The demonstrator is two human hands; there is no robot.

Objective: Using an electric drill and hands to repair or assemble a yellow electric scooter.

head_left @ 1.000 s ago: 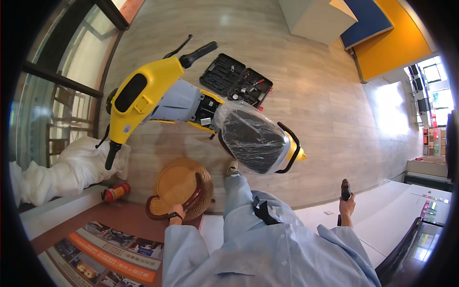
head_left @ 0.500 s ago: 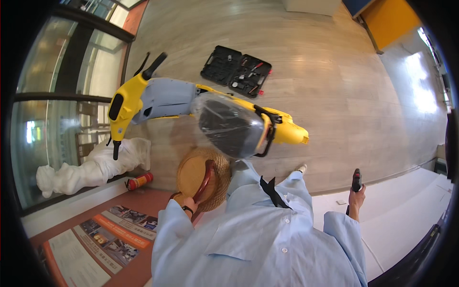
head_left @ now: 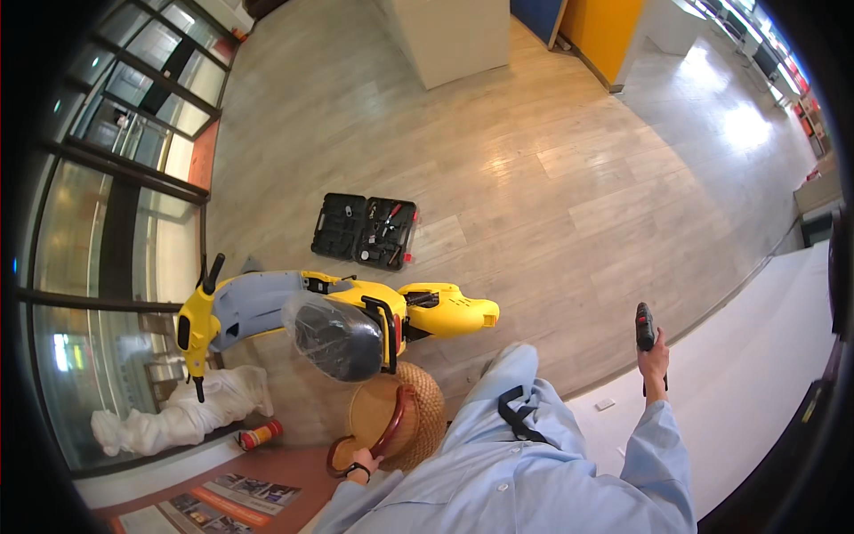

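My left hand (head_left: 363, 463), with a dark band at the wrist, is closed on the curved red-brown wooden rail of a wicker chair (head_left: 427, 418) low in the view. Out to the right, my right hand (head_left: 656, 360) grips a black and red cordless drill (head_left: 644, 326) that points away from me. Ahead and to the left stands a yellow and grey scooter (head_left: 258, 298), its dark seat (head_left: 342, 338) wrapped in clear plastic. The seat's rear edge is close to the chair. Beyond the scooter, an open black tool case (head_left: 340, 227) holds several tools.
A white-wrapped bundle (head_left: 182, 411) and a red fire extinguisher (head_left: 261, 434) lie by the glass wall at left. A printed poster (head_left: 240, 498) lies lower left. White panelling (head_left: 712, 383) runs along my right. A pale block (head_left: 449, 44) and an orange panel (head_left: 605, 40) stand far ahead.
The view has tilted up and turned, so scooter and tool case sit lower and further left. The drill stays in my right hand; my left stays at the chair rail.
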